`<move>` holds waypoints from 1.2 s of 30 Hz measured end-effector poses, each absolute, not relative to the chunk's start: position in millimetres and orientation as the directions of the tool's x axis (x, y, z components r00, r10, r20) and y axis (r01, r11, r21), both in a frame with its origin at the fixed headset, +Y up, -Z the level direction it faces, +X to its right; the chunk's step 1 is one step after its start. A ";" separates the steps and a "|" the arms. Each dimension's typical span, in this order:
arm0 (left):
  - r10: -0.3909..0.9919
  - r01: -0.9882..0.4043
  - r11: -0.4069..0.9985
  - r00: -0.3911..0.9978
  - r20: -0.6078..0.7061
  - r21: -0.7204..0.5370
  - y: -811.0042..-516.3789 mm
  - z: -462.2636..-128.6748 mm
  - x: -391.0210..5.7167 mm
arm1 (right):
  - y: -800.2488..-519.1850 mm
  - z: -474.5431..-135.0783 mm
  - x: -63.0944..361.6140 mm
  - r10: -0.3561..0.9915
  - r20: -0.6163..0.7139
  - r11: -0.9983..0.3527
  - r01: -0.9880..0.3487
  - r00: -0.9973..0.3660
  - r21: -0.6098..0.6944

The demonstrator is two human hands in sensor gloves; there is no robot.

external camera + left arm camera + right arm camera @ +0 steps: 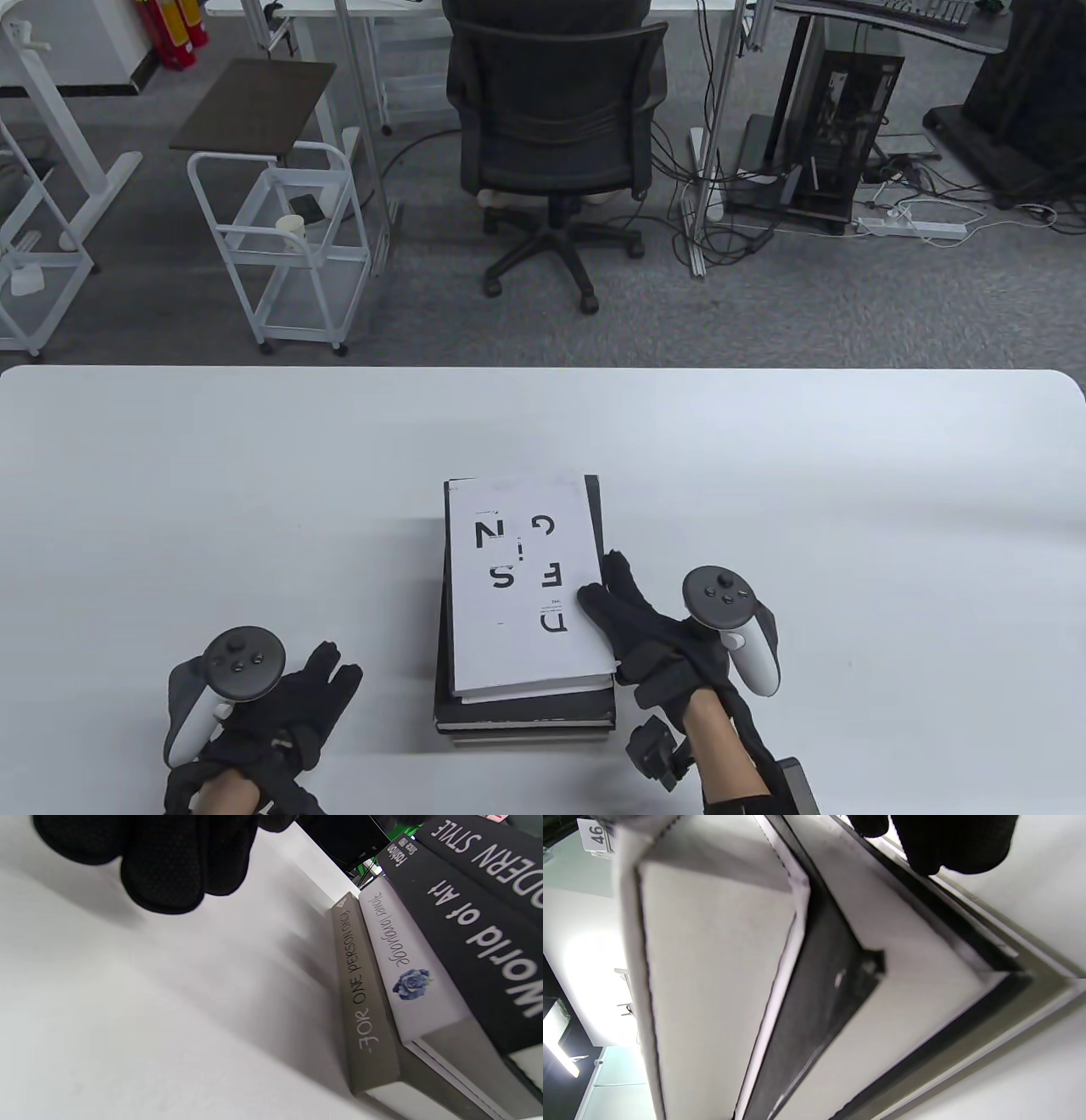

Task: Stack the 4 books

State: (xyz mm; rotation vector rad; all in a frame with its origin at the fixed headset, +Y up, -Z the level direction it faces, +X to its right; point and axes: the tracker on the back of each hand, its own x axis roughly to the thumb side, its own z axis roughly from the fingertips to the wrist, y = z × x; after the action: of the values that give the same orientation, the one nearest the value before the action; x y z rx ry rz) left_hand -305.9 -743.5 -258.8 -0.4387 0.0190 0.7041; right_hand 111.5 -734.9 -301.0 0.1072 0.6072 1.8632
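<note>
Already, in the table view, the four books sit in one pile on the white table (170,475), topped by the white "DESIGN" book (522,586). The right hand (653,645) rests its fingertips (594,594) on that cover's right edge, fingers spread, gripping nothing. The left hand (263,722) lies flat on the table, apart from the pile, holding nothing. An office chair (551,127) stands beyond.

From the left wrist view, the stiff spines read "FOR ONE PERSON ONLY" (360,997), a flower-marked white spine (407,971) and "World of Art" (479,929).

In the right wrist view, hard corners overhang unevenly; these look heavy, best squared by pressing opposite sides.
</note>
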 end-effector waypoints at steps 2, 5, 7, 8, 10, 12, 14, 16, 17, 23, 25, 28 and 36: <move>0.623 -0.630 0.676 0.766 -0.160 -0.382 -743.4 -259.0 -306.0 | -733.3 -297.7 106.8 0.893 -0.201 -0.273 -0.839 -0.403 0.470; 0.624 -0.630 0.678 0.765 -0.156 -0.380 -743.4 -259.3 -306.2 | -731.2 -294.0 101.4 0.884 -0.185 -0.300 -0.825 -0.429 0.479; 0.632 -0.635 0.678 0.761 -0.148 -0.371 -743.8 -260.1 -306.6 | -728.0 -292.7 100.7 0.886 -0.152 -0.339 -0.835 -0.439 0.433; 0.635 -0.637 0.680 0.759 -0.142 -0.364 -743.9 -260.5 -306.8 | -725.2 -291.8 100.8 0.882 -0.124 -0.375 -0.836 -0.455 0.400; 0.639 -0.637 0.693 0.760 -0.121 -0.337 -743.7 -260.8 -306.8 | -715.3 -287.5 103.1 0.851 -0.041 -0.487 -0.816 -0.523 0.313; 0.638 -0.630 0.716 0.766 -0.085 -0.302 -742.4 -260.6 -305.3 | -704.5 -281.9 107.5 0.839 0.038 -0.537 -0.816 -0.542 0.213; 0.638 -0.624 0.734 0.769 -0.042 -0.269 -740.0 -260.2 -301.7 | -692.8 -275.1 113.1 0.822 0.098 -0.569 -0.811 -0.561 0.133; 0.644 -0.626 0.740 0.765 -0.011 -0.246 -737.3 -259.4 -297.6 | -682.1 -267.4 118.7 0.768 0.145 -0.635 -0.772 -0.623 0.044; 0.646 -0.627 0.740 0.763 0.000 -0.243 -736.6 -259.1 -295.9 | -679.2 -264.2 120.6 0.739 0.155 -0.664 -0.748 -0.656 0.001; 0.573 -0.553 0.806 0.819 0.042 -0.211 -738.1 -257.5 -284.6 | -677.1 -249.9 126.6 0.384 0.128 -0.883 -0.404 -0.914 -0.237; 0.556 -0.536 0.821 0.829 0.062 -0.199 -740.3 -258.5 -280.3 | -685.9 -248.6 123.1 0.251 0.109 -0.933 -0.270 -0.962 -0.239; 0.503 -0.483 0.855 0.862 0.071 -0.189 -745.6 -262.0 -273.0 | -701.3 -250.0 118.3 0.113 0.095 -0.968 -0.132 -0.989 -0.214; 0.362 -0.338 0.905 0.931 0.053 -0.258 -769.1 -272.4 -257.7 | -735.6 -259.1 119.6 0.069 0.066 -0.996 -0.072 -0.995 -0.048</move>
State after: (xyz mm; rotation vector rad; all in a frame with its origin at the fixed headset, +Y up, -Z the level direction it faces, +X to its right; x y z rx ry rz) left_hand -257.7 -769.1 -272.4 -0.2480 -0.1008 0.3619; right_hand 119.6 -735.6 -259.1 0.0982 -0.0770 3.0681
